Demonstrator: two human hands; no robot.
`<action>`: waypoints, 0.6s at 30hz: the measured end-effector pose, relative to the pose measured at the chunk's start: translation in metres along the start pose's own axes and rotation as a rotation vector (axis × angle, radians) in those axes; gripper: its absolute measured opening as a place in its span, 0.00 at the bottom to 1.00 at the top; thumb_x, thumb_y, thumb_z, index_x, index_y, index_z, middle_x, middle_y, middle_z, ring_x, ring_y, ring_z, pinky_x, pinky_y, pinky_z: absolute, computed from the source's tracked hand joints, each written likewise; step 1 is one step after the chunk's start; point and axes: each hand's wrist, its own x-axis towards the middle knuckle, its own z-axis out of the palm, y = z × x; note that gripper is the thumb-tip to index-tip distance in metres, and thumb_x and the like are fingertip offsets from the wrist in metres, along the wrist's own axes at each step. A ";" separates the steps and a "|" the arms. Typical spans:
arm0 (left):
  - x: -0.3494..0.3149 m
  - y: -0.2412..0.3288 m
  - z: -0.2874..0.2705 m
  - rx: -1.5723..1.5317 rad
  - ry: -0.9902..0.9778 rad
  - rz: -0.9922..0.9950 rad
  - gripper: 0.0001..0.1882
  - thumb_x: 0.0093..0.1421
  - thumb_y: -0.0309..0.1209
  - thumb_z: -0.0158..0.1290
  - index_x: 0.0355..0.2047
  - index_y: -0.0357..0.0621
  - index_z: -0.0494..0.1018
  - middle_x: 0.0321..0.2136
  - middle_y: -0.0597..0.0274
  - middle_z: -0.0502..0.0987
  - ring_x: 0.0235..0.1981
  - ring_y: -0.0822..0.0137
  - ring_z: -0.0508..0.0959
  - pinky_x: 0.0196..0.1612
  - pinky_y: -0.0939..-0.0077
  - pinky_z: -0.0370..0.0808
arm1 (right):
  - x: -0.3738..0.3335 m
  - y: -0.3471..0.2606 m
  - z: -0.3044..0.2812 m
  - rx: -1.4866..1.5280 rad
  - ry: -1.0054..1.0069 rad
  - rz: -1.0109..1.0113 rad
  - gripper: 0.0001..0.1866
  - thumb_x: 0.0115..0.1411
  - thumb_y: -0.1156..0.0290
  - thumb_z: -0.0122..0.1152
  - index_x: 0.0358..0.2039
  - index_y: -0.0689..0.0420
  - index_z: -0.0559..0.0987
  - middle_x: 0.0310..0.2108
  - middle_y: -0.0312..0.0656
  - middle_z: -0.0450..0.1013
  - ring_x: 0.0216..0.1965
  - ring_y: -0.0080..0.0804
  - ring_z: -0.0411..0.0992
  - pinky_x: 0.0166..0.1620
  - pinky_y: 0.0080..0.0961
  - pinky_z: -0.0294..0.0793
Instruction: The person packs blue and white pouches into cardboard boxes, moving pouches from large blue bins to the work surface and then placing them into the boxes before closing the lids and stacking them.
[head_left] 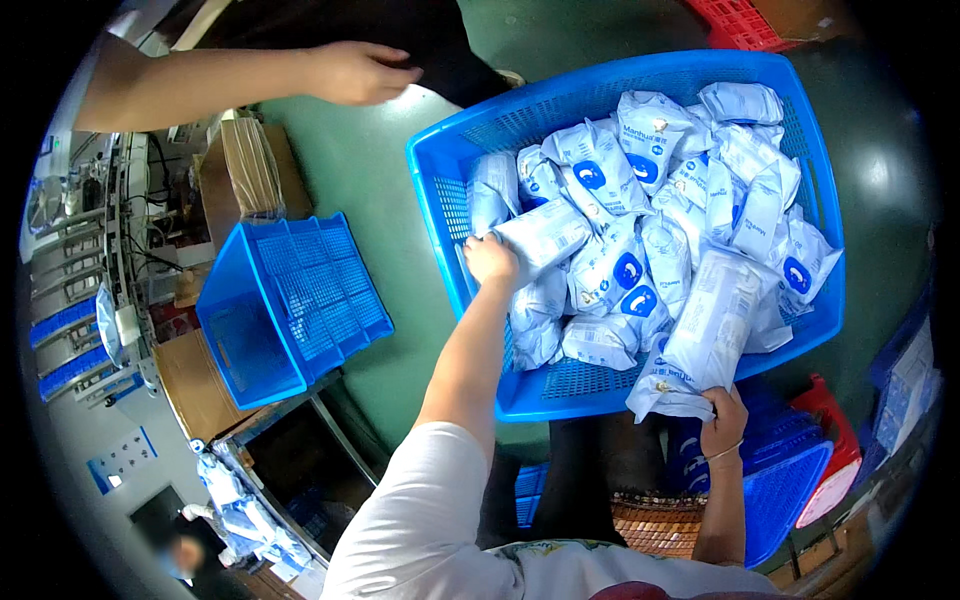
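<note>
A large blue plastic basket (432, 200) stands in front of me, heaped with white-and-blue soft packs (600, 175) that look like packs of wipes. My left hand (492, 260) reaches over its left side, fingers closed on the end of a white pack (545, 238) that lies tilted on the heap. At the near right, my right hand (722, 422) grips the lower end of another, larger-looking pack (712, 320). That one slants across the heap and over the near rim. My left thumb and some fingertips are hidden by the packs.
Another person's bare arm (230, 85) extends from the upper left, its hand beside the basket. An overturned-looking blue crate (310, 290) stands at left near cardboard boxes (195, 385). Stacked blue baskets (790, 480) and a red crate (835, 430) are at lower right.
</note>
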 end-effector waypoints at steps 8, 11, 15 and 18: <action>-0.047 -0.003 -0.053 0.062 -0.245 0.451 0.09 0.51 0.32 0.45 0.30 0.43 0.72 0.29 0.47 0.75 0.32 0.50 0.77 0.35 0.58 0.74 | -0.034 -0.022 -0.021 0.051 0.182 -0.076 0.05 0.42 0.80 0.47 0.22 0.62 0.71 0.20 0.50 0.65 0.22 0.47 0.65 0.26 0.30 0.64; -0.115 -0.018 -0.117 -0.194 -0.119 0.666 0.06 0.49 0.31 0.47 0.24 0.42 0.69 0.24 0.48 0.73 0.25 0.48 0.74 0.29 0.54 0.71 | -0.054 -0.053 -0.035 0.065 0.291 -0.009 0.04 0.48 0.75 0.53 0.20 0.62 0.70 0.19 0.48 0.65 0.22 0.44 0.65 0.27 0.30 0.64; -0.202 -0.089 -0.226 -0.280 -0.135 0.782 0.06 0.50 0.31 0.48 0.22 0.43 0.69 0.21 0.52 0.71 0.24 0.51 0.73 0.26 0.56 0.70 | -0.087 -0.098 -0.050 0.023 0.238 0.086 0.04 0.44 0.78 0.54 0.19 0.63 0.68 0.17 0.50 0.63 0.21 0.43 0.65 0.27 0.31 0.63; -0.264 -0.182 -0.288 -0.316 -0.144 0.735 0.06 0.52 0.33 0.48 0.24 0.45 0.70 0.22 0.53 0.71 0.26 0.51 0.73 0.27 0.57 0.70 | -0.115 -0.128 -0.035 0.031 0.187 -0.044 0.04 0.39 0.82 0.50 0.19 0.63 0.68 0.17 0.53 0.63 0.22 0.47 0.65 0.29 0.34 0.63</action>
